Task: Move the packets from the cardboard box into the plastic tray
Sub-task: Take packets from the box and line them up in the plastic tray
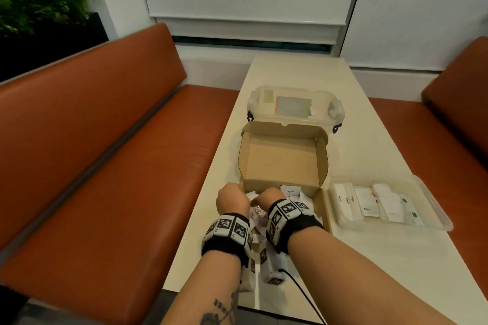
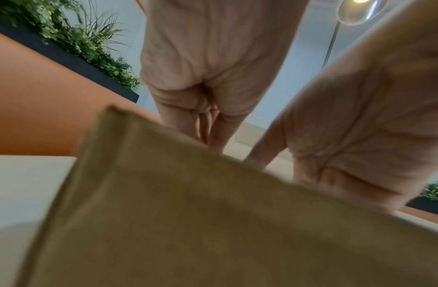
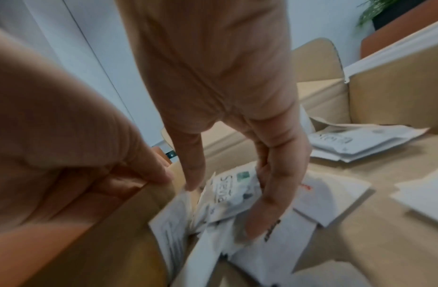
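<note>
Orange-benched booth, cream table point(image 1: 303, 74): our right hand point(image 3: 213, 87) pinches white paper packets point(image 3: 228, 192) in brown cardboard box point(image 1: 284, 161); left hand point(image 1: 232, 199) grips box edge. Next, w/ care: lift to clear plastic tray point(image 1: 433, 208).

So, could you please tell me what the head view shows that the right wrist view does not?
Only the head view shows the tray right of the box, already holding packets, and a clear tub behind the box. Only the right wrist view shows the right hand with its fingers pinching a Stevia packet. Both show the box, loose packets inside it, and the left hand at its left wall.
</note>
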Demonstrator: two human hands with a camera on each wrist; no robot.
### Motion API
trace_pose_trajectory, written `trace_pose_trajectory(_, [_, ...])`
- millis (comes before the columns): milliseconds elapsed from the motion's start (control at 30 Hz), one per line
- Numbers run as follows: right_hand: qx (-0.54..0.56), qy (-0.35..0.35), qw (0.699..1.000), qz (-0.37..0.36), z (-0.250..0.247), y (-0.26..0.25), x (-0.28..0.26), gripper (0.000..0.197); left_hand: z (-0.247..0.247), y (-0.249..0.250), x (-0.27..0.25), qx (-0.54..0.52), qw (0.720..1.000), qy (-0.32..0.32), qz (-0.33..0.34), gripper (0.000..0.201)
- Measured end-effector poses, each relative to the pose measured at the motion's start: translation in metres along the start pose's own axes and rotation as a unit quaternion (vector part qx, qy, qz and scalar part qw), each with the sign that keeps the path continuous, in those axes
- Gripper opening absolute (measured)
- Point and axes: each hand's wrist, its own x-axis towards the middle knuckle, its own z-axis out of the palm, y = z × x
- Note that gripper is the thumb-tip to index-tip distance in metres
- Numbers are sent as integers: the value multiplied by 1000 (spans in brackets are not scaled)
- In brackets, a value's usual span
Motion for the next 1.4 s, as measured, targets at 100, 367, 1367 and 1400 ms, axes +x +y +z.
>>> trace_pose_trajectory(100, [-12,-4,1000,11,8,-5,4,46,0,-1,-1,-15,1000,1,-2,22])
trace_pose_trajectory(367, [100,78,992,-25,19,-10,13,33,1,-3,-3,-45,999,4,4,23])
trace_pose_trajectory(1367, [365,124,904,-187,-120,197,-36,22,99,162,-80,-341,909,-238,5,59])
trace_pose_trajectory(1400, [353,127,908,-185,-123,208,-37,18,108,168,-85,-350,901,-255,-1,55])
